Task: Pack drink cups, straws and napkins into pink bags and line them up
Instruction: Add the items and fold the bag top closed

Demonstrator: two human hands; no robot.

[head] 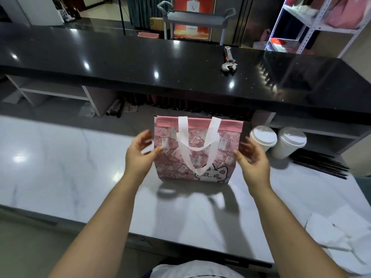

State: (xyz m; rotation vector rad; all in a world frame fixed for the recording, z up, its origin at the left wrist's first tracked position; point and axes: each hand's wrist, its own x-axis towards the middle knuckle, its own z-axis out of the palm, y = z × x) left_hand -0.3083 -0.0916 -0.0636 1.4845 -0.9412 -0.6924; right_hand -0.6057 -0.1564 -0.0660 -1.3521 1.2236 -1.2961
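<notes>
A pink bag (220,157) with a cartoon cat print and white handles stands upright on the white marble counter (60,157). My left hand (138,155) hovers at its left side with the fingers spread and relaxed, its thumb touching or nearly touching the bag. On the other side my right hand (253,159) is open too, just beside the bag's right edge. Two white lidded drink cups (263,137) (289,142) stand to the right of the bag. Black straws (321,163) lie behind the cups. White napkins (341,231) lie at the counter's near right.
A raised black counter (140,63) runs across the back with a metal wrench (228,61) on it. Open shelves sit beneath it. A white rack (313,23) stands at the far right.
</notes>
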